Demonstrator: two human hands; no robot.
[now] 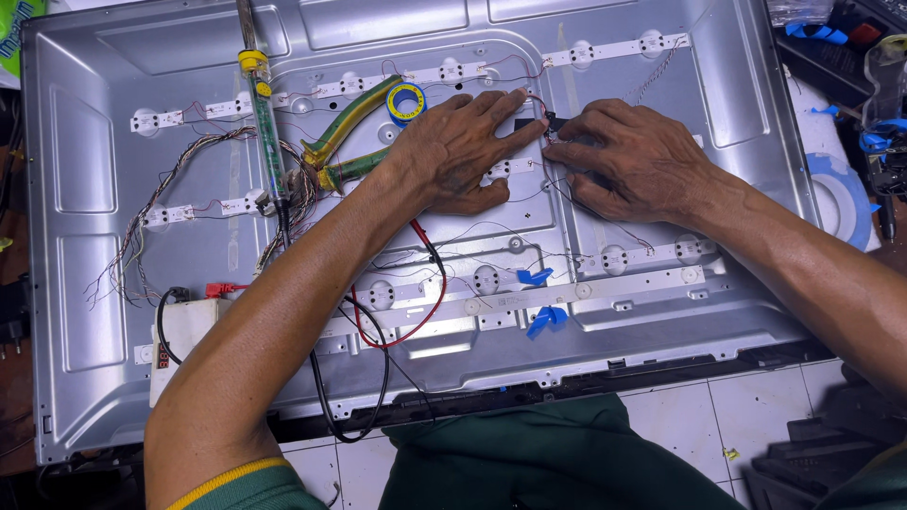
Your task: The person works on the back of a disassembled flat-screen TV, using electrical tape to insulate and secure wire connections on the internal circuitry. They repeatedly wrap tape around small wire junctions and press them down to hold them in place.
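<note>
Lying open across the frame, the grey metal back panel [123, 378] is seen with most white light strips [614, 49] seated. At centre, thin red wires [535, 98] are pinched between the left hand [463, 151] and right hand [628, 161], the joint seemingly unfinished; a soldering iron [265, 123] rests unused at upper left.

A soldering iron [265, 132] lay upright across the upper left of the frame, green-handled pliers [348, 142] angled beside it, a small yellow-and-blue tape roll [406, 102] just right of them. Blue clips [540, 298] sat lower centre; a big blue tape roll [844, 200] rested at the right edge.
</note>
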